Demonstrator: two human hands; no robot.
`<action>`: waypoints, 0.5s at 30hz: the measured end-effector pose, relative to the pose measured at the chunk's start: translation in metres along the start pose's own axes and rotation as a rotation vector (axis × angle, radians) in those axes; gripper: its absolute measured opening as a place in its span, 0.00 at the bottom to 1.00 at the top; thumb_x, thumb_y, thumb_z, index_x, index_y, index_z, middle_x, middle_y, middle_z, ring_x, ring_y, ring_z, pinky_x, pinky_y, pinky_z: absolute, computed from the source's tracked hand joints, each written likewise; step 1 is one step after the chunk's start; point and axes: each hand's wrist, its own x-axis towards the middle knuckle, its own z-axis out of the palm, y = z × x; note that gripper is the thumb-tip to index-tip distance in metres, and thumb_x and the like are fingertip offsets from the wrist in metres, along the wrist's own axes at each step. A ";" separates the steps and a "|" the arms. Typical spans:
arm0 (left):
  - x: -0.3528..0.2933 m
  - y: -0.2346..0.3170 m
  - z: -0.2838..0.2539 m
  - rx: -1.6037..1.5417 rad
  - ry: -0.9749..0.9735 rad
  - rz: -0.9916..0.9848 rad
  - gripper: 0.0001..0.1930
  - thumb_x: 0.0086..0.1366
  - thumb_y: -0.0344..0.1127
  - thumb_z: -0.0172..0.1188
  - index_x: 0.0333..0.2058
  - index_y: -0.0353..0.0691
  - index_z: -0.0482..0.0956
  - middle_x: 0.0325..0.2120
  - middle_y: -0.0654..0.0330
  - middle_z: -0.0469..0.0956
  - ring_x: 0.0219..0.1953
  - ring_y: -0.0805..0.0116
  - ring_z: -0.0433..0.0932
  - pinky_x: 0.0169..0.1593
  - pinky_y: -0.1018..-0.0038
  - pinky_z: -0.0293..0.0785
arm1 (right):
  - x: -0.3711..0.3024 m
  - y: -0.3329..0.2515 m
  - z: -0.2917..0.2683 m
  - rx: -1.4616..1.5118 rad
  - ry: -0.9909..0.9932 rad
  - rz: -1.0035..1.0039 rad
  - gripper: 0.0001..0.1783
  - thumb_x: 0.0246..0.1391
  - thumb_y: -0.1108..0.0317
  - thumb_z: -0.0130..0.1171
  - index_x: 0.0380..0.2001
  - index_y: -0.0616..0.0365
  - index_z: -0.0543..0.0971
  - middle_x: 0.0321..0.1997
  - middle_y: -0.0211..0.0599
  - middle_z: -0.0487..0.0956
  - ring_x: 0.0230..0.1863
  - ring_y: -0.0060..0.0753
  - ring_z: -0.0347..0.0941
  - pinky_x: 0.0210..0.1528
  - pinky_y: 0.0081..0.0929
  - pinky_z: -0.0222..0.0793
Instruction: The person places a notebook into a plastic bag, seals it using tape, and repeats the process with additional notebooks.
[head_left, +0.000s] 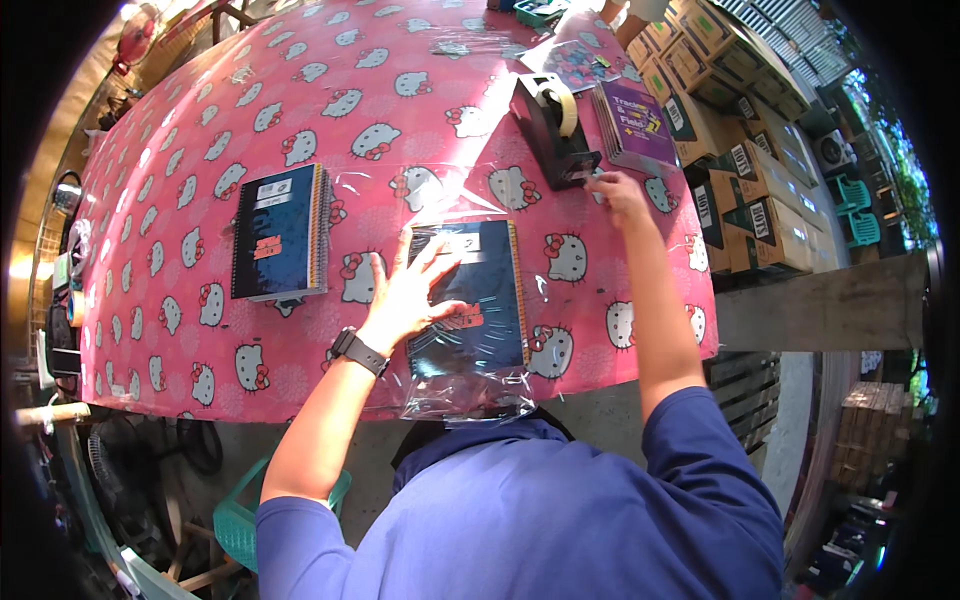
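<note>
Notebook (492, 300): blue, at 8 o'clock from right hand (622, 196), long axis roughly 12-to-6.
Nearer hand: left hand (408, 295), fingers spread on its cover, gripping nothing.
Right grip: pinched at tape dispenser's (548, 138) 5 o'clock end; tape caught, can't tell.
Clear sleeve (455, 396): apparently holds notebook, crumpled at 6.

Bright light (485, 130) streaked the pink, cat-printed counter (300, 372). Cardboard boxes (760, 225) stood stacked to its right, with green plastic chairs (860, 229) beyond; grey floor (378, 455) showed beneath, and greenery (880, 135) edged the far right.
</note>
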 end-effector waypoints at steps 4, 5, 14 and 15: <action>-0.006 -0.010 0.006 -0.044 0.027 -0.009 0.43 0.47 0.73 0.51 0.60 0.62 0.62 0.65 0.69 0.50 0.68 0.52 0.27 0.58 0.29 0.28 | -0.025 -0.035 0.009 -0.675 0.101 -0.191 0.19 0.33 0.68 0.70 0.31 0.63 0.77 0.30 0.36 0.80 0.31 0.29 0.75 0.34 0.27 0.71; 0.000 -0.006 0.002 -0.046 0.030 0.001 0.43 0.46 0.74 0.50 0.60 0.62 0.62 0.65 0.69 0.50 0.68 0.52 0.27 0.58 0.29 0.28 | -0.026 -0.040 -0.001 -0.713 0.045 -0.245 0.19 0.34 0.67 0.71 0.31 0.63 0.76 0.29 0.36 0.79 0.31 0.28 0.75 0.34 0.26 0.71; 0.002 0.001 -0.011 -0.094 0.022 -0.035 0.43 0.41 0.63 0.65 0.58 0.64 0.63 0.62 0.71 0.53 0.68 0.57 0.34 0.59 0.30 0.37 | -0.177 -0.081 0.148 -0.440 -0.588 -0.190 0.22 0.36 0.57 0.70 0.31 0.59 0.75 0.29 0.42 0.80 0.32 0.36 0.78 0.35 0.34 0.70; 0.001 -0.001 -0.010 -0.097 0.021 -0.031 0.43 0.41 0.63 0.65 0.58 0.64 0.63 0.62 0.71 0.53 0.68 0.57 0.34 0.59 0.30 0.37 | -0.185 -0.076 0.152 -0.812 -0.432 -0.301 0.27 0.34 0.52 0.71 0.32 0.60 0.75 0.30 0.46 0.80 0.34 0.41 0.78 0.37 0.38 0.71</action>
